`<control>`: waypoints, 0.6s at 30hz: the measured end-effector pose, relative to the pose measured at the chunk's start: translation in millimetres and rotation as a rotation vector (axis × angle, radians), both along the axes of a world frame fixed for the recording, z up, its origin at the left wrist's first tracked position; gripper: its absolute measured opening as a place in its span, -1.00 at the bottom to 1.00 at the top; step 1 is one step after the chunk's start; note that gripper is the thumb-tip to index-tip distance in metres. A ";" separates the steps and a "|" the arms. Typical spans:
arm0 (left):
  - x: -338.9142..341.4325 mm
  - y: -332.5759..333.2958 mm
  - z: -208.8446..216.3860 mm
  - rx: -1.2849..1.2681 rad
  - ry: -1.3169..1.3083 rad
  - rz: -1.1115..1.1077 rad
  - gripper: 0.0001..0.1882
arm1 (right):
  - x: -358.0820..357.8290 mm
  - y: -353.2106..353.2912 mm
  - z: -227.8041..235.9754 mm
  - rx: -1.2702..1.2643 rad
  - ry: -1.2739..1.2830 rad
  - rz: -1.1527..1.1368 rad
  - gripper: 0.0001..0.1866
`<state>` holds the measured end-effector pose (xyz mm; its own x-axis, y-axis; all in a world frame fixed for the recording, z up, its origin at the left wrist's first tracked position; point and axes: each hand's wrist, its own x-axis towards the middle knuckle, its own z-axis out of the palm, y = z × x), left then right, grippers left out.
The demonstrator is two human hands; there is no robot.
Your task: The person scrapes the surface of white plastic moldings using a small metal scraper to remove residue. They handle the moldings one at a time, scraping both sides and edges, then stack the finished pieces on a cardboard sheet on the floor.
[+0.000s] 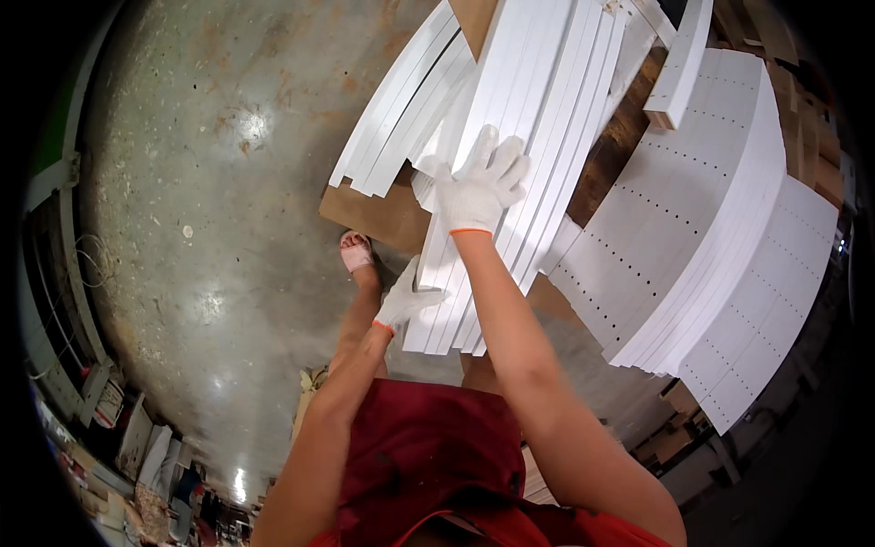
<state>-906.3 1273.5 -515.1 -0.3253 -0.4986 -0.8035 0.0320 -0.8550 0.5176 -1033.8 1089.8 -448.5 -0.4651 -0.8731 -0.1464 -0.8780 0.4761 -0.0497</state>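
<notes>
A stack of long white boards (524, 82) runs away from me, its near ends just in front of my body. My right hand (481, 187), in a white knitted glove with an orange cuff, lies flat on top of the boards with its fingers spread. Nearer to me, my left hand (406, 299), gloved alike, rests against the stack's left edge. Its thumb reaches over the top face, and its fingers stretch along the side. Neither hand is wrapped round a board.
Shorter white strips (401, 100) lie left of the stack on brown cardboard (378, 214). Right of it are white panels (670, 196) with rows of holes. A white beam (682, 68) lies above them. My bare foot (355, 251) stands on the concrete floor (210, 182).
</notes>
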 end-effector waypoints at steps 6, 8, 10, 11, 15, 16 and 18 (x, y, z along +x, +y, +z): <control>3.3 -20.0 23.0 0.072 0.143 -0.062 -0.31 | -12.8 -4.5 7.6 0.039 -0.184 0.048 -0.08; 7.6 -19.5 37.9 -0.029 0.067 -0.170 -0.32 | -20.6 -2.5 10.7 -0.039 -0.265 0.057 -0.08; 6.7 -14.6 35.1 -0.028 0.134 -0.034 -0.30 | -20.0 10.0 -1.9 -0.113 -0.193 0.171 -0.10; 2.2 -7.1 23.5 -0.030 0.154 0.048 -0.29 | -18.0 16.4 -5.9 -0.145 -0.154 0.231 -0.10; 1.1 -10.2 -19.5 0.064 0.280 0.016 -0.20 | -13.3 15.0 2.0 -0.013 -0.139 0.193 -0.14; 0.3 -10.9 -24.0 0.070 0.315 -0.005 -0.17 | -19.4 18.9 5.2 -0.037 -0.215 0.233 -0.15; -2.3 -21.2 -9.9 0.056 0.257 -0.040 -0.23 | -36.6 24.8 15.8 -0.091 -0.360 0.286 -0.15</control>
